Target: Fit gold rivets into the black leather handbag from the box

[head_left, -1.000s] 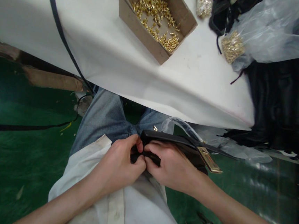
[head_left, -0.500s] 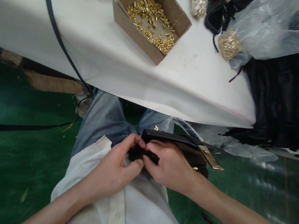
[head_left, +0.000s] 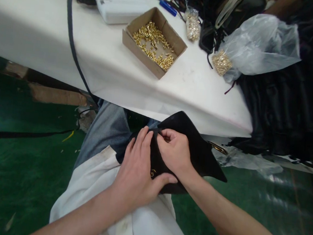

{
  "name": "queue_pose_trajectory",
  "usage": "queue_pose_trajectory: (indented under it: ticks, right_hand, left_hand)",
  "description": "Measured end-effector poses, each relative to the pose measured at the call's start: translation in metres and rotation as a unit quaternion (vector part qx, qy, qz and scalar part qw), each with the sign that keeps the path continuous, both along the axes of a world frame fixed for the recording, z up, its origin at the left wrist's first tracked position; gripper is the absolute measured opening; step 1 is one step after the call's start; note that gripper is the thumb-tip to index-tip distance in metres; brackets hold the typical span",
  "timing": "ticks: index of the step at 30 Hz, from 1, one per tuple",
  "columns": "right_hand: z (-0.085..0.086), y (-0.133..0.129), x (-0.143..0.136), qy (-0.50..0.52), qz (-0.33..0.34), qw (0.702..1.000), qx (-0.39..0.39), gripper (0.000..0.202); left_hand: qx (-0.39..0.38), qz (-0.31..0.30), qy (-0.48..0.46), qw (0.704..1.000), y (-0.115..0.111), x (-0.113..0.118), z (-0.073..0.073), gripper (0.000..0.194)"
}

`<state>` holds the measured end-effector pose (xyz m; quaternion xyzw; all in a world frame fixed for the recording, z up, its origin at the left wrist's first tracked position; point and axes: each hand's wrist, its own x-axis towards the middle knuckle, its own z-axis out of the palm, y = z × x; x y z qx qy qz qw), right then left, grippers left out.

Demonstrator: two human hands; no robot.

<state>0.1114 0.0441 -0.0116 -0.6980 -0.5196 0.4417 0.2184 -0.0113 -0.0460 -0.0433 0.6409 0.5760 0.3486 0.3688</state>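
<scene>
A black handbag lies in my lap, with a dark flap spread out to the right and a small gold emblem beside my left hand. My left hand rests flat on the bag, fingers stretched toward its upper edge and thumb apart across its face. Close to those fingertips, my right hand is closed in a pinch on the bag's black edge. What exactly sits between the pinched fingers is hidden. Gold hardware shows at the bag's right side.
On the white-covered table stands a cardboard box of small gold fittings. Around it are a white plastic case, a blue marker and bags of metal parts. Black material hangs at right; a dark strap drapes at left.
The bag has turned so its dark flap spreads out flat. My left hand has gone from a pinch to lying flat on it. My right hand has shifted up. The view takes in more table.
</scene>
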Motion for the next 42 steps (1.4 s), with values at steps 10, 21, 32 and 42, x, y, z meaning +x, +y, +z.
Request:
queue_pose_trajectory:
  ticks: [10,21,32,42]
  right_hand:
    - [0.012,0.023,0.013,0.073,-0.075,0.991,-0.081,0.035]
    - [0.055,0.043,0.009,0.086,0.124,0.966,-0.210,0.031]
    - [0.049,0.080,0.000,-0.407,0.531,0.743,0.008,0.021]
    - [0.064,0.108,0.003,-0.307,0.843,0.292,0.332,0.031]
  left_hand:
    - [0.006,-0.090,-0.031,0.995,0.057,-0.004,0.000,0.085]
    - [-0.072,-0.214,-0.072,0.971,0.110,-0.043,-0.007,0.084]
    - [-0.109,-0.165,-0.190,0.962,0.100,-0.040,-0.021,0.084]
    - [-0.071,-0.153,-0.270,0.948,0.097,-0.044,-0.025,0.064]
